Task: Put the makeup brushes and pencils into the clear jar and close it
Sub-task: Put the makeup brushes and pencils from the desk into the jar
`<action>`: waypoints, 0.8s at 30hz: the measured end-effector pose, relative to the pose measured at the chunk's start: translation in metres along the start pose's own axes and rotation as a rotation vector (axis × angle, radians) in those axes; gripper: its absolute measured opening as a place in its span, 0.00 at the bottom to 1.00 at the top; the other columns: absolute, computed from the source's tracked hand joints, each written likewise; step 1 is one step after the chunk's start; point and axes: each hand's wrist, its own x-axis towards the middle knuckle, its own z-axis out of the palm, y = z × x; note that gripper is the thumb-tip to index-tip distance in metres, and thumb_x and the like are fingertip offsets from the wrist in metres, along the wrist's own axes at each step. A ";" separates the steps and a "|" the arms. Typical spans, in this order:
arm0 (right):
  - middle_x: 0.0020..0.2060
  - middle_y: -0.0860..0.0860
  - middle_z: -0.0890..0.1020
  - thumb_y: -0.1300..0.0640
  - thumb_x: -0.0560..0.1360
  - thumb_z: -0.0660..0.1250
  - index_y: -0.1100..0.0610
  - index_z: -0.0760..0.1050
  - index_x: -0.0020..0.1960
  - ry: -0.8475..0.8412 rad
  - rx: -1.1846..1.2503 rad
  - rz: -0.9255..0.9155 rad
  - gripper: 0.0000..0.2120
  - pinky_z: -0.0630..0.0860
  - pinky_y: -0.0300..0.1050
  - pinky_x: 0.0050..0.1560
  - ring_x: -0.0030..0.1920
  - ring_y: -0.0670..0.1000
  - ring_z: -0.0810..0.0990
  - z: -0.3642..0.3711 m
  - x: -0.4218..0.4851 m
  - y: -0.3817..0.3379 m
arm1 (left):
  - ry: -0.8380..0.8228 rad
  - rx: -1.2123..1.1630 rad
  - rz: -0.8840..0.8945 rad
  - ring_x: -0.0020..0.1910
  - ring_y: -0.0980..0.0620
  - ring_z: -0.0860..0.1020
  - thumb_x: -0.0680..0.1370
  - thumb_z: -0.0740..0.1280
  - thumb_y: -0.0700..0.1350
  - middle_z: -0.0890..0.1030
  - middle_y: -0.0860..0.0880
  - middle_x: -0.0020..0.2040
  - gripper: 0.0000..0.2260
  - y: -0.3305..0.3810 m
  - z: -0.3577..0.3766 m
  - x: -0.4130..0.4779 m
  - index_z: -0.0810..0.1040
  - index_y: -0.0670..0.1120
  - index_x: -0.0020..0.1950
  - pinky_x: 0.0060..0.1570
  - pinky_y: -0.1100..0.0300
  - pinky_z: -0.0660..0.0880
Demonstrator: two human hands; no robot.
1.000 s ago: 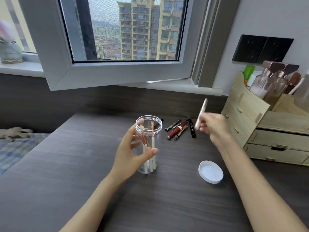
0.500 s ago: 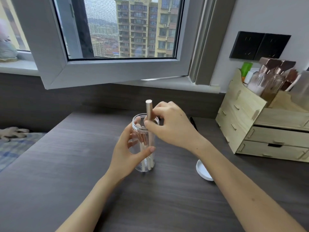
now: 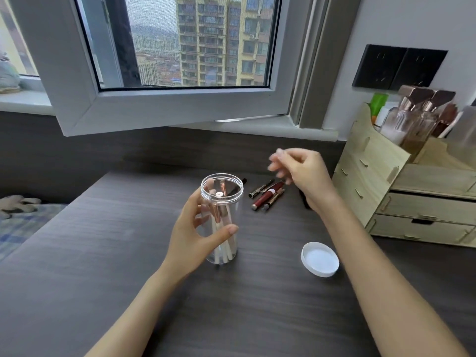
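The clear jar [image 3: 222, 188] stands upright on the dark desk, lidless, with several white-handled brushes [image 3: 224, 243] inside. My left hand [image 3: 192, 235] wraps around its side. My right hand [image 3: 301, 171] hovers empty and blurred above the loose pencils and tubes [image 3: 266, 195], which lie on the desk just behind and right of the jar. A black pencil is partly hidden under my right wrist. The white lid [image 3: 320, 258] rests upside down on the desk to the jar's right.
A wooden drawer organiser [image 3: 401, 191] with glass bottles [image 3: 412, 117] stands at the right. An open window sash [image 3: 164, 109] juts out over the desk's back edge. A bed with a checked cover [image 3: 18, 222] lies to the left.
My right hand dropped the white-handled brush into the jar, let go, and moved back right over the loose pencils. My left hand kept hold of the jar.
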 end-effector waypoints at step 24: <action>0.39 0.55 0.85 0.64 0.68 0.67 0.49 0.69 0.48 -0.069 0.280 -0.186 0.14 0.79 0.41 0.32 0.32 0.49 0.83 0.018 -0.034 -0.056 | -0.010 0.012 -0.013 0.57 0.58 0.77 0.65 0.76 0.53 0.78 0.59 0.60 0.35 0.003 -0.001 -0.001 0.67 0.59 0.69 0.53 0.74 0.71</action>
